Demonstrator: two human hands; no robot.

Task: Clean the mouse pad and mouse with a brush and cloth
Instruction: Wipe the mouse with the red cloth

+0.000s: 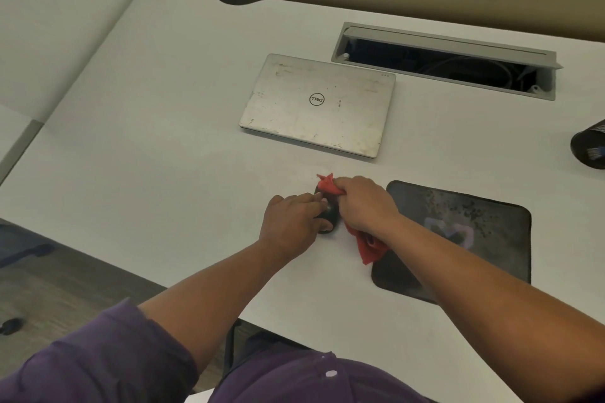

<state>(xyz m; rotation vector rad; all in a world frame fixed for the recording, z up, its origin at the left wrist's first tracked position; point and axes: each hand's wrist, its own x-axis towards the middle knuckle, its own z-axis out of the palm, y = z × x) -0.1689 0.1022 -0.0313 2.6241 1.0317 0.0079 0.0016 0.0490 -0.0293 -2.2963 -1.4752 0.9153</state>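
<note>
A black mouse lies on the white desk, just left of the mouse pad. My left hand grips the mouse from its left side, fingers curled over it. My right hand holds a red cloth bunched in its fingers and presses it against the mouse's right and far side; cloth ends stick out beyond the fingers and hang below the wrist. The dark mouse pad lies to the right, speckled with dirt, its near part hidden by my right forearm. No brush is in view.
A closed silver laptop lies behind the hands. An open cable tray is sunk into the desk at the back right. A black mesh cup lies at the right edge. The desk's near edge runs diagonally below my arms.
</note>
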